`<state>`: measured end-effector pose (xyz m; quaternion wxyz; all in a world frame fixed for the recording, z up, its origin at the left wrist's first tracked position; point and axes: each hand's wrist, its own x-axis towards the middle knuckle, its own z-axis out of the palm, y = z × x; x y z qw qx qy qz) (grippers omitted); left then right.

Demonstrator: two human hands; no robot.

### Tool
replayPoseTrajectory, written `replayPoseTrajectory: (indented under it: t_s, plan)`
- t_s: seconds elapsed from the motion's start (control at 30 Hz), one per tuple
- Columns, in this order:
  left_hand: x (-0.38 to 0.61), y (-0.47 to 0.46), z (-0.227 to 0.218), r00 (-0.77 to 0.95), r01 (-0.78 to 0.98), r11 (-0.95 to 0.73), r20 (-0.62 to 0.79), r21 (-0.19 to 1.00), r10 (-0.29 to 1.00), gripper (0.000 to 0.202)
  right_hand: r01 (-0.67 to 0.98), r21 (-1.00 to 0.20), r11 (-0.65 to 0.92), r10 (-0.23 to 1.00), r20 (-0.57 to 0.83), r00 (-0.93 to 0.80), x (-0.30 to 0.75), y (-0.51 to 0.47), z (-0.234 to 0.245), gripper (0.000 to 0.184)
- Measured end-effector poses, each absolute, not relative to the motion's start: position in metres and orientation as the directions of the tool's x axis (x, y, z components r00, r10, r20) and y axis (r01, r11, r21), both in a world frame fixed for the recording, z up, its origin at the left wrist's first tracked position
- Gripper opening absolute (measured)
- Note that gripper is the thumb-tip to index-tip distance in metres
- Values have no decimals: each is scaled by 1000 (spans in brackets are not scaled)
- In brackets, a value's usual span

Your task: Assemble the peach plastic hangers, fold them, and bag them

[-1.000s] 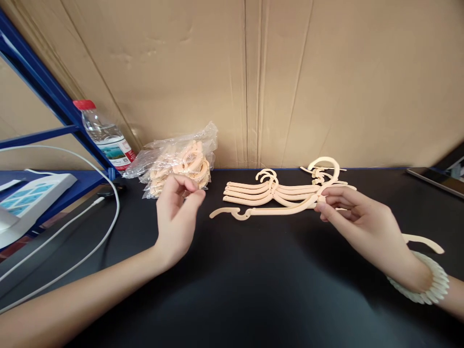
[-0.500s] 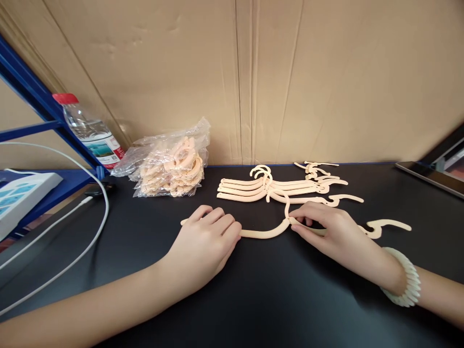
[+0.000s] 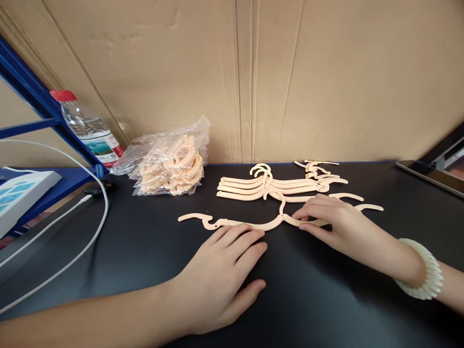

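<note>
A peach-coloured folding clothes hanger [image 3: 266,225] lies unfolded on the black table, its hook pointing away from me and overlapping the stacked hangers. My left hand [image 3: 228,263] rests flat below its left arm, fingers stretched out and the thumb apart, fingertips touching or just beside the arm's edge. On the other side, my right hand [image 3: 337,222] has thumb and fingers around the hanger's right arm near the centre joint. Part of that arm is hidden under the hand. Just behind lie several similar hangers [image 3: 241,190], lined up in a stack with hooks together.
At the back left sits a clear plastic bag [image 3: 170,164] of folded hangers. Beside it stand a red-capped water bottle [image 3: 89,128] and a blue metal frame [image 3: 34,82]. A white cable [image 3: 106,203] loops over the left side. A tablet-like device [image 3: 431,176] is at the right. Cardboard [image 3: 326,82] forms the back wall.
My left hand has let go of the hanger's left end, moving right and towards me, which uncovers that end. The hanger has shifted slightly left and away, my right hand still on it.
</note>
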<state>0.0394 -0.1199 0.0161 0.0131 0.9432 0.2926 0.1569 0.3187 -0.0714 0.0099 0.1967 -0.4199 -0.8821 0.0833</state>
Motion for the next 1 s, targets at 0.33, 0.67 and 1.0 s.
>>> replayPoseTrajectory:
  t_s: [0.33,0.67,1.0]
  plan:
    - [38,-118,11,791,498,-848,307,183,530,28,685,-326,651,759,298,-580,312,-75,9,18]
    - [40,-119,14,805,463,-862,311,206,506,27,672,-342,656,754,324,-571,311,-78,9,19]
    - [40,-118,13,824,432,-875,298,217,481,29,668,-407,623,782,348,-517,309,-83,20,18]
